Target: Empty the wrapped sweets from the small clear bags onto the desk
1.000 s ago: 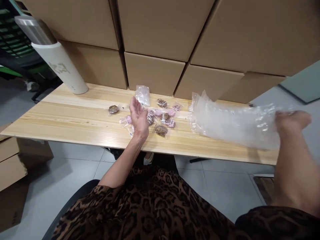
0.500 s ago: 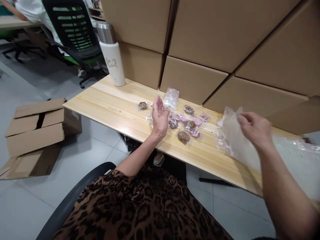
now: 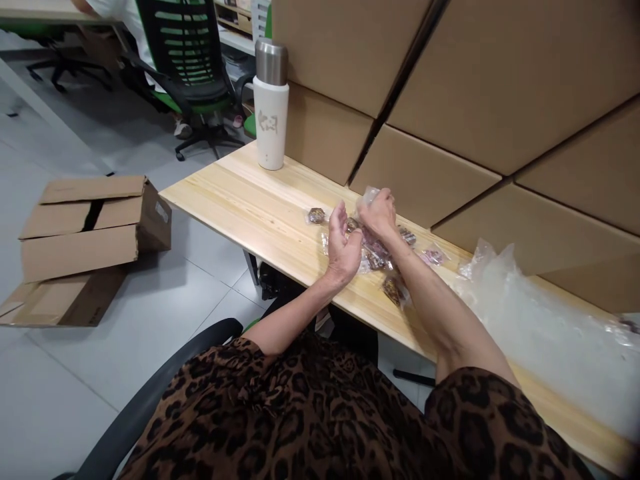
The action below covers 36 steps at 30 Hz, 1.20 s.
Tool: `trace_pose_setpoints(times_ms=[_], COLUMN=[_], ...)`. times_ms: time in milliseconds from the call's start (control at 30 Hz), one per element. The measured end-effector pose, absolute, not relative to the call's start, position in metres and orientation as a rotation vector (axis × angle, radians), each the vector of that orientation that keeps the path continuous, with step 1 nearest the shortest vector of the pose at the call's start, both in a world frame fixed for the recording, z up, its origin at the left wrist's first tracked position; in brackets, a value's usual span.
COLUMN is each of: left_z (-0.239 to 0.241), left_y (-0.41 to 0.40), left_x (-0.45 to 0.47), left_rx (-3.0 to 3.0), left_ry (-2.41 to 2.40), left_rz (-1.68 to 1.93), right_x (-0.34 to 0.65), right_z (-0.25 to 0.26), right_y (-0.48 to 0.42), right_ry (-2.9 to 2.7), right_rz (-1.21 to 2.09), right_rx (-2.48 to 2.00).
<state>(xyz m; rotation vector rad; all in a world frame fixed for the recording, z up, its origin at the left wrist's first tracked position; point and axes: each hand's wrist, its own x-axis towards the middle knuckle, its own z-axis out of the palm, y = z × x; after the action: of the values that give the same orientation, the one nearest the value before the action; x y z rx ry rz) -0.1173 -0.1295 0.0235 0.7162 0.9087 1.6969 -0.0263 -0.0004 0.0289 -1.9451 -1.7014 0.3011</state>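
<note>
My left hand (image 3: 346, 248) rests on its edge at the near side of a group of small wrapped packets, fingers stretched out and thumb apart. My right hand (image 3: 379, 213) reaches across to the back of the group, with its fingers curled on a clear plastic bag (image 3: 369, 195). The bag is partly hidden by that hand. Several packets, brown and pink in clear wrappers, lie around both hands. One brown packet (image 3: 316, 215) sits to the left, another brown packet (image 3: 393, 290) lies below my right forearm, and a pink packet (image 3: 434, 255) is to the right.
A white bottle with a steel cap (image 3: 271, 117) stands at the back left of the wooden table (image 3: 225, 193). Cardboard boxes (image 3: 440, 173) line the back edge. Clear plastic sheeting (image 3: 540, 320) covers the right side. An open carton (image 3: 80, 233) lies on the floor; a person sits beyond.
My right hand has moved left from the plastic sheeting to the clear bag behind the packets. My left hand stays beside the packets. The view has shifted somewhat.
</note>
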Motion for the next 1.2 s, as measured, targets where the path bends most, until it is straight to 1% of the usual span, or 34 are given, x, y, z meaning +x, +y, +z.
trace_pose_setpoints(times_ms=[233, 400, 533, 633, 733, 833, 933, 1033, 1200], left_z=[0.024, 0.028, 0.043, 0.059, 0.071, 0.071, 0.063, 0.054, 0.044], left_y=[-0.128, -0.124, -0.123, -0.119, -0.112, -0.105, -0.103, -0.106, -0.110], left_x=[-0.115, -0.109, -0.091, -0.077, -0.073, -0.078, -0.080, -0.076, -0.073], left_rx=[0.700, 0.734, 0.793, 0.728, 0.570, 0.486, 0.567, 0.733, 0.839], left_ry=[0.876, 0.856, 0.771, 0.697, 0.763, 0.912, 0.976, 0.925, 0.940], left_rz=[1.680, 1.594, 1.493, 1.431, 1.378, 1.386, 1.498, 1.628, 1.603], right_x=[0.023, 0.057, 0.059, 0.050, 0.050, 0.064, 0.081, 0.089, 0.100], right_z=[0.040, 0.064, 0.086, 0.102, 0.123, 0.147, 0.168, 0.185, 0.222], right_y=[-0.013, -0.029, -0.052, -0.071, -0.082, -0.080, -0.072, -0.067, -0.074], right_ry=[-1.615, -1.493, -1.543, -1.628, -1.618, -1.561, -1.637, -1.733, -1.669], right_rz=[0.268, 0.150, 0.072, 0.022, -0.077, -0.239, -0.372, -0.441, -0.550], right_rx=[-1.814, -1.423, -1.243, -1.134, -1.144, -1.252, -1.375, -1.443, -1.544])
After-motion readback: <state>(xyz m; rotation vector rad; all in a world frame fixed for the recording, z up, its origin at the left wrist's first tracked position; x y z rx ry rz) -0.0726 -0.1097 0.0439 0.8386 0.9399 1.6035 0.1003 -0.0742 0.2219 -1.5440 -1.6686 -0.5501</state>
